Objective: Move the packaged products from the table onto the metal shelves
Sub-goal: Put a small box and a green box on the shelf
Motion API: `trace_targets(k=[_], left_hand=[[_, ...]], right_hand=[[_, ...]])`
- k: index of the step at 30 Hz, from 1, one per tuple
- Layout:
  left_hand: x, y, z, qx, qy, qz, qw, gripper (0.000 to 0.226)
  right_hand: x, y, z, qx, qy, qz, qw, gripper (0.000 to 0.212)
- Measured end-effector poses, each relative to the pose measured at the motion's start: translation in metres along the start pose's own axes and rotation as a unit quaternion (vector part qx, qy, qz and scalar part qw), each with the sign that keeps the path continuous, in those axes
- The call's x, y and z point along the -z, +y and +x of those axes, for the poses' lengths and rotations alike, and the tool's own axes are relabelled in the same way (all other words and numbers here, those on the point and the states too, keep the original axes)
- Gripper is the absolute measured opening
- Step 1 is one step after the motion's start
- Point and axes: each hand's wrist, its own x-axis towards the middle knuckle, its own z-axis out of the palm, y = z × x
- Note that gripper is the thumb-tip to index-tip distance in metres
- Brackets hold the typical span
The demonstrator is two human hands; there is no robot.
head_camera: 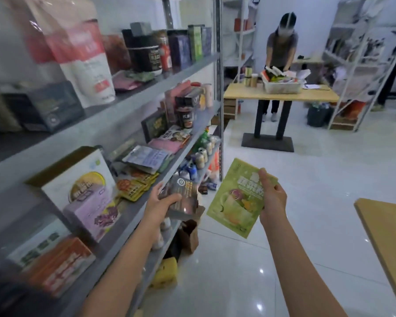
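My left hand (164,203) grips a dark brown packet (182,197) just off the front edge of the middle metal shelf (133,211). My right hand (272,197) holds a flat green pouch (236,197) by its right edge, out over the white floor to the right of the shelves. The metal shelves (146,88) fill the left side, with several boxes, pouches and jars on each level. A corner of the wooden table (389,239) shows at the lower right.
A purple and white box (89,197) and yellow sachets (135,186) lie near my left hand. Another person (280,49) works at a far wooden table (281,94) with a white basket (281,85). White racks (352,65) stand behind. A brown bag (190,234) sits low by the shelves.
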Motion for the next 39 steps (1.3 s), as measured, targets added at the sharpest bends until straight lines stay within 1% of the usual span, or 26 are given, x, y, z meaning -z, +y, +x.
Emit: trace_targets(k=[2, 7, 10, 14, 17, 21, 26, 30, 33, 36, 39], left_hand=[[0.014, 0.004, 0.01, -0.007, 0.012, -0.006, 1.0, 0.064], [0.022, 0.009, 0.033, -0.018, 0.039, -0.015, 0.999, 0.048], [0.01, 0.015, 0.049, -0.041, 0.042, -0.007, 0.998, 0.035], [-0.026, 0.031, 0.074, -0.075, 0.063, 0.0, 0.995, 0.031], [-0.061, 0.042, 0.094, -0.104, 0.088, -0.005, 0.991, 0.031], [-0.112, 0.061, 0.118, -0.128, 0.113, 0.01, 0.985, 0.032], [-0.165, 0.089, 0.151, -0.16, 0.143, 0.039, 0.976, 0.032], [-0.186, 0.113, 0.181, -0.186, 0.158, 0.094, 0.965, 0.033], [-0.193, 0.14, 0.212, -0.228, 0.164, 0.126, 0.951, 0.033], [-0.198, 0.175, 0.249, -0.27, 0.165, 0.141, 0.938, 0.034], [-0.204, 0.208, 0.293, -0.309, 0.173, 0.151, 0.923, 0.035]], right_hand=[[-0.021, 0.008, 0.01, -0.007, -0.018, -0.028, 0.999, 0.024], [-0.056, 0.02, 0.045, -0.012, -0.061, -0.073, 0.995, 0.024], [-0.072, 0.019, 0.075, -0.011, -0.096, -0.104, 0.99, 0.023], [-0.087, 0.005, 0.127, -0.002, -0.159, -0.146, 0.976, 0.022], [-0.092, -0.017, 0.171, -0.003, -0.199, -0.173, 0.965, 0.022], [-0.095, -0.054, 0.235, 0.005, -0.233, -0.206, 0.95, 0.022], [-0.111, -0.092, 0.311, 0.039, -0.274, -0.236, 0.932, 0.021], [-0.13, -0.114, 0.362, 0.084, -0.302, -0.256, 0.914, 0.017], [-0.159, -0.137, 0.401, 0.111, -0.327, -0.25, 0.905, 0.019], [-0.201, -0.159, 0.442, 0.125, -0.349, -0.228, 0.901, 0.012], [-0.249, -0.179, 0.48, 0.156, -0.362, -0.203, 0.896, 0.011]])
